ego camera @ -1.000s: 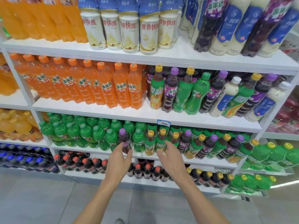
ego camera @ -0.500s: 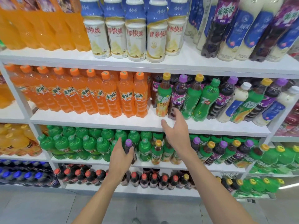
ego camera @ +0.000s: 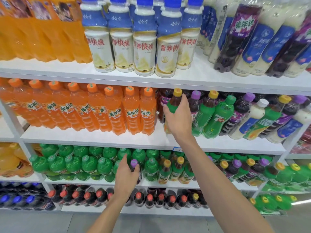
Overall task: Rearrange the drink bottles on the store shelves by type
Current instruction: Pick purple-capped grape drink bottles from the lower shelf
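Right hand (ego camera: 179,117) has risen from the shelf edge since 0.5 s ago and now wraps the yellow-capped tea bottle (ego camera: 174,105) on the middle shelf (ego camera: 94,137), just right of the orange soda row (ego camera: 87,108); fingers curled around its green label, cap showing above the hand. Left hand (ego camera: 127,174) low, on the shelf below, thumb and fingers closed around the purple-capped bottle (ego camera: 134,163), which stands among the green-capped bottles (ego camera: 87,163). Both bottles upright, bases hidden behind the hands.
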### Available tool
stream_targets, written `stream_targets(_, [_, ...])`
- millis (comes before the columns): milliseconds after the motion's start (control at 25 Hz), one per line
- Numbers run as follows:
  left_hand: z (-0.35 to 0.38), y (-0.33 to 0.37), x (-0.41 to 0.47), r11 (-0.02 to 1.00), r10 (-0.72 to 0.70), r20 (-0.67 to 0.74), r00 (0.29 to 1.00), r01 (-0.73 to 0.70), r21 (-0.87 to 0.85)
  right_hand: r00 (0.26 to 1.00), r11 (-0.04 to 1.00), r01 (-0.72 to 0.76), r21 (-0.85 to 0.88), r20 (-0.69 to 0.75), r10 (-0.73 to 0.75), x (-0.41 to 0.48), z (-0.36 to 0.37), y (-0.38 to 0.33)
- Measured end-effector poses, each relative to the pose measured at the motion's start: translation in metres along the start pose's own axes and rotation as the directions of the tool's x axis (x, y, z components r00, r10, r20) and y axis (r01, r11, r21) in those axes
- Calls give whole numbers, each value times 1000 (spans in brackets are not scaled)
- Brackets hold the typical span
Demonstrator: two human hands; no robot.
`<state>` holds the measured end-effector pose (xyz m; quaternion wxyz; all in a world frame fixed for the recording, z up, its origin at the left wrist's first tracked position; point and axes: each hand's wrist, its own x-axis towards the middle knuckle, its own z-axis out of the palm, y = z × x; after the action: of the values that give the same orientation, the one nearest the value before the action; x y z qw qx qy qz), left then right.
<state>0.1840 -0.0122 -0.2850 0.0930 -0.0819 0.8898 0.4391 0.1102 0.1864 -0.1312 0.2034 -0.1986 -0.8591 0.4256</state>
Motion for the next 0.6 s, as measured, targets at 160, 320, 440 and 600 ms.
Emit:
stream_targets(160, [1,-3,2,1000,-13,-8,1000,13,-16,1000,995,16,-99,-22,-18,11,13,1])
stream_targets(320, [4,-6,3,999,-43,6,999,43,-9,998,995,-19,-103,50,24,14,27,2])
stream_targets(440, [9,-7,0,998,-70,2,998,70,-5,997,999,-44,27,65,43,12,36,6])
stream_targets(600, [11,-13,0,995,-96,25,995,96,24,999,996,-15,83,31,12,19,42,22])
